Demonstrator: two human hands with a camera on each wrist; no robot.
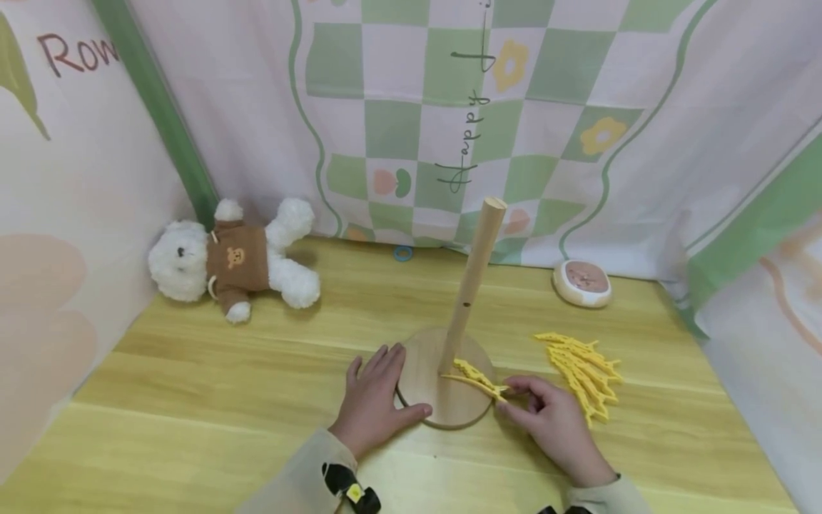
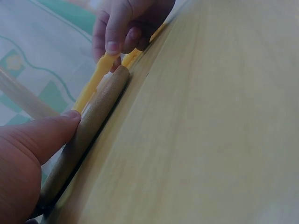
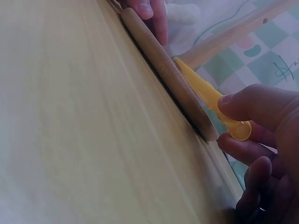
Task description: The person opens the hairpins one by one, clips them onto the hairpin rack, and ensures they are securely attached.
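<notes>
A round wooden base [image 1: 457, 412] lies on the table with a wooden post [image 1: 474, 275] rising from it. My left hand [image 1: 380, 405] rests at the base's left edge, fingers extended and thumb at the near rim. At the base's right side, my right hand [image 1: 557, 425] pinches the outer end of a thin yellow plastic piece [image 3: 205, 91]. In the head view, two narrow yellow strips reach from those fingertips over the base toward the foot of the post. Several yellow plastic pieces with forked, branch-like ends [image 1: 583, 368] lie in a pile beyond my right hand.
A white plush bear [image 1: 237, 258] in a brown shirt lies at the back left. A small blue ring [image 1: 403, 253] sits by the back edge. At the back right is a white rounded device [image 1: 583, 283] with a brownish face. A printed curtain [image 1: 392, 128] hangs behind the table [image 1: 212, 400].
</notes>
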